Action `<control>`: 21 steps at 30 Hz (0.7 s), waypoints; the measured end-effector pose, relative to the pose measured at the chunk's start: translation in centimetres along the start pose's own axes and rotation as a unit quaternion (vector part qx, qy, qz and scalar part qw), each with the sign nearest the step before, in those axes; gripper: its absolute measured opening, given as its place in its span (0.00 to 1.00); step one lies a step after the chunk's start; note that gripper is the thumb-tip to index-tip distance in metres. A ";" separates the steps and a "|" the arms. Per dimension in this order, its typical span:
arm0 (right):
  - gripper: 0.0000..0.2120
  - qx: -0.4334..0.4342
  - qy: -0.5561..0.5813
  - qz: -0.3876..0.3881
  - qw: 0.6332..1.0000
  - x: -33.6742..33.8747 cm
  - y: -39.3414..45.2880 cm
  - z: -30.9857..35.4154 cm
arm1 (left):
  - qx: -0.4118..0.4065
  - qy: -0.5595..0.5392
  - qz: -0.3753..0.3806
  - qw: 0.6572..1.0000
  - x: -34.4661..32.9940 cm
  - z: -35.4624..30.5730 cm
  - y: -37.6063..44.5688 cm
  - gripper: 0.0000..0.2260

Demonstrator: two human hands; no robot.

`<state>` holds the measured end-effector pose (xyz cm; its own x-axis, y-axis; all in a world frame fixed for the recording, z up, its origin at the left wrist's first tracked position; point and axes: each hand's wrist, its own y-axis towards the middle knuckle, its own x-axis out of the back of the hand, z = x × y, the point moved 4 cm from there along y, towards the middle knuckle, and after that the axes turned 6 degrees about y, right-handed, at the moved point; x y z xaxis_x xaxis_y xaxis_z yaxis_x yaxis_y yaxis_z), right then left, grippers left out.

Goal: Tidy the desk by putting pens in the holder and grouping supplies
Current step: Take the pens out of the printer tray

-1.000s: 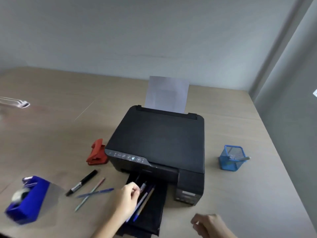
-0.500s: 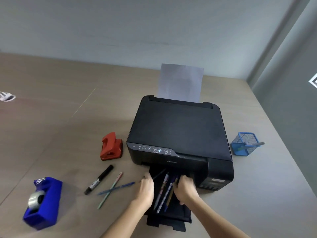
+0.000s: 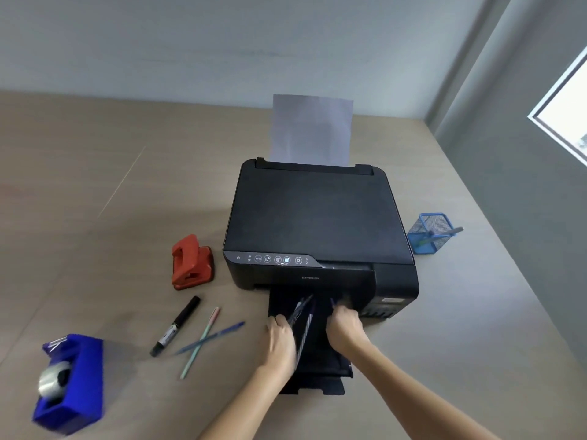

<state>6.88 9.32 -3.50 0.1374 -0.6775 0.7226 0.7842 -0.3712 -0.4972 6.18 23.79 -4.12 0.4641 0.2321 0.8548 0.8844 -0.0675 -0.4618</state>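
Several pens (image 3: pixel 302 322) lie on the output tray (image 3: pixel 320 373) of a black printer (image 3: pixel 317 217). My left hand (image 3: pixel 281 339) is curled around the left side of these pens. My right hand (image 3: pixel 344 325) is closed on the tray's right side, with a blue pen tip (image 3: pixel 332 302) sticking out above its fingers. On the desk to the left lie a black marker (image 3: pixel 176 325), a pastel pencil (image 3: pixel 200 342) and a blue pen (image 3: pixel 211 338) crossing it. The blue mesh holder (image 3: pixel 430 231), right of the printer, has one pen in it.
A red hole punch (image 3: pixel 190 263) sits left of the printer. Near the desk's front left stands a blue tape dispenser (image 3: pixel 68 382). A sheet of paper (image 3: pixel 313 130) stands in the printer's rear feed. The wall runs along the desk's right edge.
My right hand has come from the desk's front edge onto the tray, next to my left hand. Both hands have closed in on the pens there. The view has shifted left.
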 end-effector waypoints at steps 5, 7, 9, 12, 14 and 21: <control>0.16 0.017 -0.017 0.015 1.000 -1.8 -0.5 2.1 | -0.031 0.058 -0.054 0.996 0.9 2.1 -1.6 0.10; 0.13 0.034 -0.058 0.022 0.997 -2.2 -0.3 2.9 | -0.033 0.076 -0.072 0.994 2.2 3.4 -2.8 0.09; 0.11 0.065 -0.101 0.041 0.992 -2.3 -0.2 3.6 | -0.042 0.065 -0.061 0.995 3.3 5.1 -3.6 0.08; 0.12 0.126 -0.120 0.096 0.980 -1.6 -1.0 4.0 | -0.063 0.020 -0.050 0.997 5.2 7.1 -4.4 0.09; 0.08 0.177 -0.082 0.145 0.970 -0.3 -2.2 3.9 | -0.086 -0.074 -0.019 0.993 6.8 7.2 -4.8 0.13; 0.15 0.352 0.075 0.099 0.928 15.5 -7.3 4.5 | -0.228 -0.168 0.013 0.959 15.9 -1.7 -4.9 0.16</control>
<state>6.05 4.40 13.51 0.2757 -0.7889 0.5493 0.9610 0.2400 -0.1376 9.33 26.20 12.10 0.5118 0.5194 0.6843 0.8380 -0.4773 -0.2645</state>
